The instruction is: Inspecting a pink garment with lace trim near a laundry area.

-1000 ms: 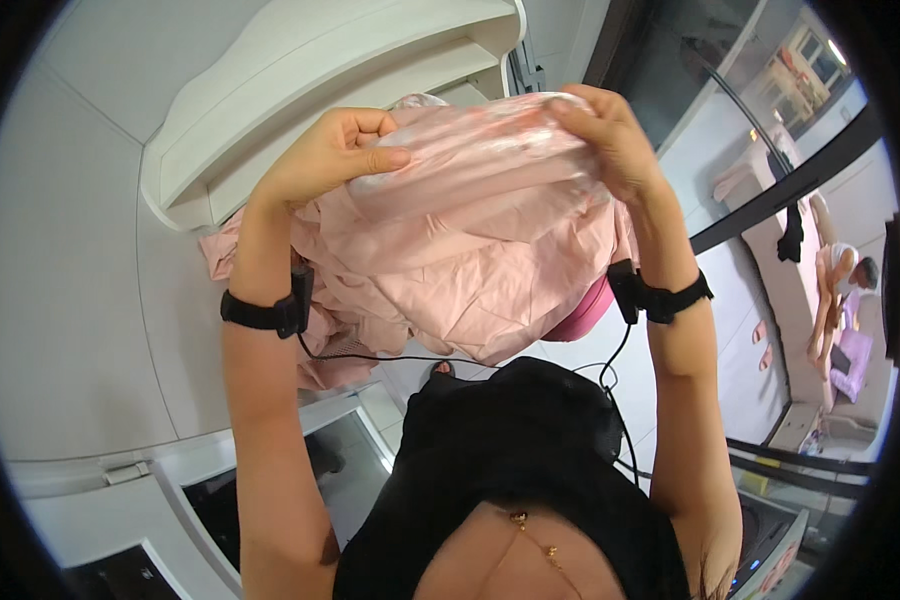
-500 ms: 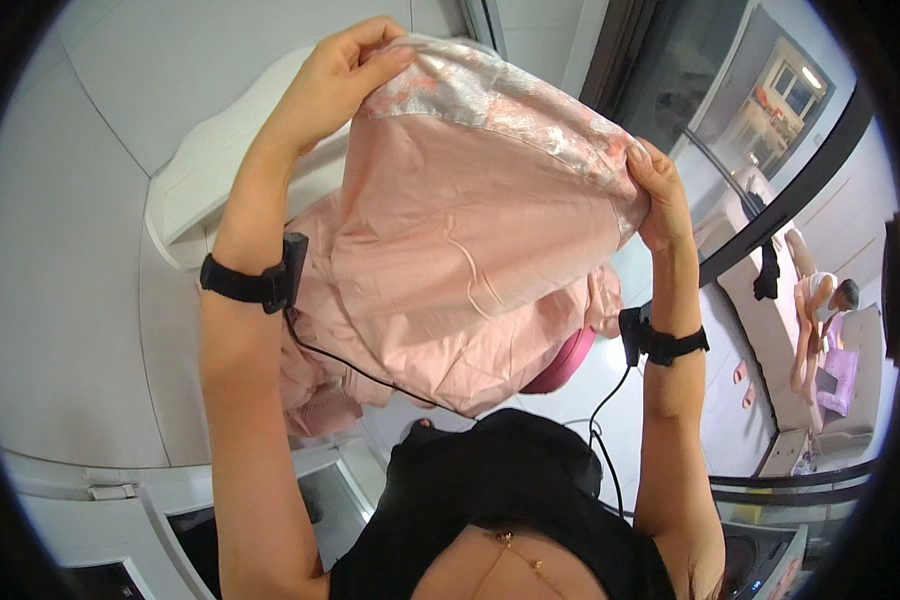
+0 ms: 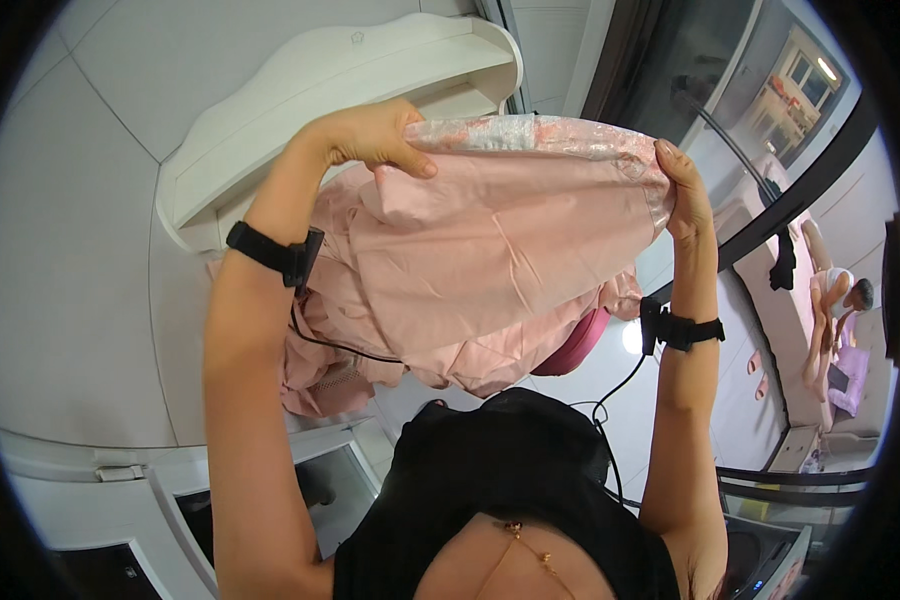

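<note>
A large pale pink cloth (image 3: 510, 240) hangs stretched between my hands, with a shiny silver and coral patterned band along its upper edge. My left hand (image 3: 380, 140) grips the upper left corner, thumb in front and fingers curled over the edge. My right hand (image 3: 680, 190) pinches the right end of the band. More bunched pink fabric lies beneath, partly hiding a magenta rounded object (image 3: 570, 350). Black straps with small modules sit on both my forearms, with cables hanging from them.
A white scalloped shelf unit (image 3: 270, 100) stands behind the cloth. White cabinet doors (image 3: 110, 510) are at lower left. At right, past a dark-framed glass partition (image 3: 820, 170), a person (image 3: 835, 300) is on a pink bed (image 3: 780, 270), with pink slippers (image 3: 755, 365) on the floor nearby.
Over the last second the band spread out and rose on the left, tilting steeply. My left hand has since moved down and right, leaving the band nearly level; my right hand has shifted right.
</note>
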Tool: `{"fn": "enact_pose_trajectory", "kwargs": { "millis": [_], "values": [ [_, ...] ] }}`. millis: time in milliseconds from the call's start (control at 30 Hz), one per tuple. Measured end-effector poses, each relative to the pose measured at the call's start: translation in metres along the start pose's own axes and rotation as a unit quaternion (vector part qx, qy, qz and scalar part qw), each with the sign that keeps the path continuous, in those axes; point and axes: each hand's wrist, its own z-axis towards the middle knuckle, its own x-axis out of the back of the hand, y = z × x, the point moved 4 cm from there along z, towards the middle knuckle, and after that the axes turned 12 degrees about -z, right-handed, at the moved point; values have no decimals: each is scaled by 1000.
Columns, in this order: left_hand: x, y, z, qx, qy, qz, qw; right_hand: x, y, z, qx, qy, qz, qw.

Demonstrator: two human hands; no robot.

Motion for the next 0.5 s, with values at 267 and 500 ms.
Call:
{"fn": "enact_pose_trajectory", "kwargs": {
  "millis": [267, 500],
  "values": [
    [-60, -62, -4, -59, 87, -373, 922, 0, 32, -2, -76, 11, 45, 996],
    [-117, -78, -13, -36, 104, -567, 817, 7, 70, -5, -124, 67, -38, 989]
  ]
}}
